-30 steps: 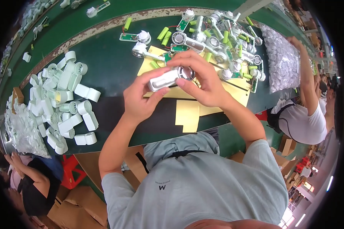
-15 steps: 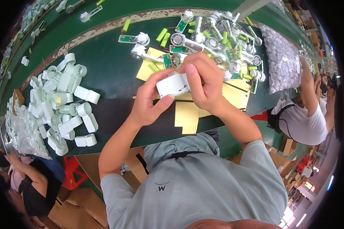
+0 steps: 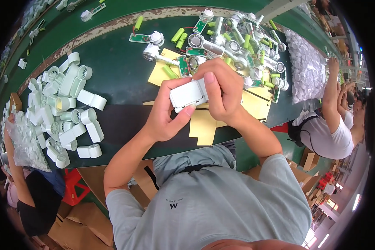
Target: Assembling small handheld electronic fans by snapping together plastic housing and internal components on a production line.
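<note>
Between both hands, above the near part of the bench, is a white plastic fan housing (image 3: 187,95) with a smooth rounded handle end. My left hand (image 3: 164,114) grips the handle end, the thumb along its near edge and fingers behind it. My right hand (image 3: 224,91) wraps round the other end, thumb on top, and hides most of that end. Just beyond the hands lie fan assemblies (image 3: 212,48) with round motors, green circuit boards (image 3: 183,66) and light-green battery cells (image 3: 169,71). Some rest on yellow card sheets (image 3: 202,129).
Left on the bench (image 3: 125,83) is a heap of pale green fan shells (image 3: 71,93), beside a clear bag of parts (image 3: 27,139). A bag of white parts (image 3: 306,66) stands at the right. Beyond the worn ledge runs a green belt (image 3: 50,31). Co-workers sit at both sides.
The housing has turned slightly in my hands, and my left thumb has shifted along its near edge. At the left, a co-worker's arm now reaches up beside the clear bag.
</note>
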The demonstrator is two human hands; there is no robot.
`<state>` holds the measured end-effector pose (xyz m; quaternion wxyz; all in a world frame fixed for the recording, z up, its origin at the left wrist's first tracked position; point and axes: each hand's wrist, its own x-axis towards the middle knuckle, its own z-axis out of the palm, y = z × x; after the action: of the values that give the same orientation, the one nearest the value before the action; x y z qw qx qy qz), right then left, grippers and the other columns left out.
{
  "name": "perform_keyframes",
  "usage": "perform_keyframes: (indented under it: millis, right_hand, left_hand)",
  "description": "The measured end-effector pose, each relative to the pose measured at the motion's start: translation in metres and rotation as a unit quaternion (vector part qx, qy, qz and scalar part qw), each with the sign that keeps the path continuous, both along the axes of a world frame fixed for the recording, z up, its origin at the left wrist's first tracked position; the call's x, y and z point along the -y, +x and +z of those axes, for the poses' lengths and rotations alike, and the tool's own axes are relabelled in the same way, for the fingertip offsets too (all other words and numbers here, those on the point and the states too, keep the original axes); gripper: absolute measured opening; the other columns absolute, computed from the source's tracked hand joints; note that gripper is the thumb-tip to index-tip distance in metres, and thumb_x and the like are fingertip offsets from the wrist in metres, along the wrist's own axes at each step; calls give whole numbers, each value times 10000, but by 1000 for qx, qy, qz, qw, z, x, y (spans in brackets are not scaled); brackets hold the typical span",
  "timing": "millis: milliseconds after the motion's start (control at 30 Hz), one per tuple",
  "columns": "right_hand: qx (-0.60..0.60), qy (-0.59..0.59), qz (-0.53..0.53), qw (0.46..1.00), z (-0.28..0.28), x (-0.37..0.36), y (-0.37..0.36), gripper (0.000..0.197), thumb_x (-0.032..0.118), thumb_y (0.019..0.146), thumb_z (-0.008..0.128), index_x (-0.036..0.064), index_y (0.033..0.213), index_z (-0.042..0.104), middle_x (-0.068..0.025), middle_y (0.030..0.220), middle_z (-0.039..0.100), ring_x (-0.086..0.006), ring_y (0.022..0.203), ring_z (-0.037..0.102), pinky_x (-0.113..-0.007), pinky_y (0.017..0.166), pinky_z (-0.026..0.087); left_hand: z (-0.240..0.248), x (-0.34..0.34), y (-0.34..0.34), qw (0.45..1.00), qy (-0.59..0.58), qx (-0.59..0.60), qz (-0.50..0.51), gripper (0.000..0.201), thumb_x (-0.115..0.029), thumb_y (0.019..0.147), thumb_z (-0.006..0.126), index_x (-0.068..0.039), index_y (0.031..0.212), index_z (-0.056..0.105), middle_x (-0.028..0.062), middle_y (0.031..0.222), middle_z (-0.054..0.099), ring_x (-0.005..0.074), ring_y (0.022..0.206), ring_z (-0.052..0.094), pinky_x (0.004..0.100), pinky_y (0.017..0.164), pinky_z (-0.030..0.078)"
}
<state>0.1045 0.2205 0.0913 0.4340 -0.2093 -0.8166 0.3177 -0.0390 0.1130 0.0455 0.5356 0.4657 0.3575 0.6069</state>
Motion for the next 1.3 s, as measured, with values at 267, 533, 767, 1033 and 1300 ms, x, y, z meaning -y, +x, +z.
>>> perform_keyframes:
  millis: [267,533,767,1033,1300]
  right_hand:
    - [12,-53,-24,998,-1,2,1,276,98,975,449,-27,822,643,-125,767,612,-210,652,564,-310,599,438]
    - [22,-53,-47,997,-1,7,-1,330,122,987,421,-27,791,641,-101,723,583,-164,599,504,-299,567,396]
    - [15,-47,-35,998,2,0,-3,271,81,961,487,1,752,640,-113,647,532,-236,543,515,-335,512,387]
    - [26,-15,-27,999,1,4,1,286,83,955,494,9,723,645,-98,620,525,-226,516,501,-337,487,378]
    - [16,-68,-22,997,2,10,-4,330,105,980,485,0,709,643,-110,602,524,-234,520,508,-342,496,380]
  left_hand:
    - [-1,-3,-7,974,80,-200,74,555,-147,900,685,17,1349,405,152,1121,617,183,997,632,314,861,503]
    - [3,-1,-5,973,82,-188,104,479,-142,878,711,21,1257,466,135,997,659,167,852,648,299,762,512]
    - [-2,-2,-7,972,79,-199,93,532,-168,864,745,20,1266,452,140,1010,669,153,853,654,300,752,518]
    - [7,-11,-24,906,136,-388,104,453,-286,662,870,-28,907,590,105,783,593,275,681,601,354,601,489]
    - [-1,-12,-16,919,175,-327,130,333,-227,663,829,-31,765,579,89,672,505,281,586,508,362,530,417]
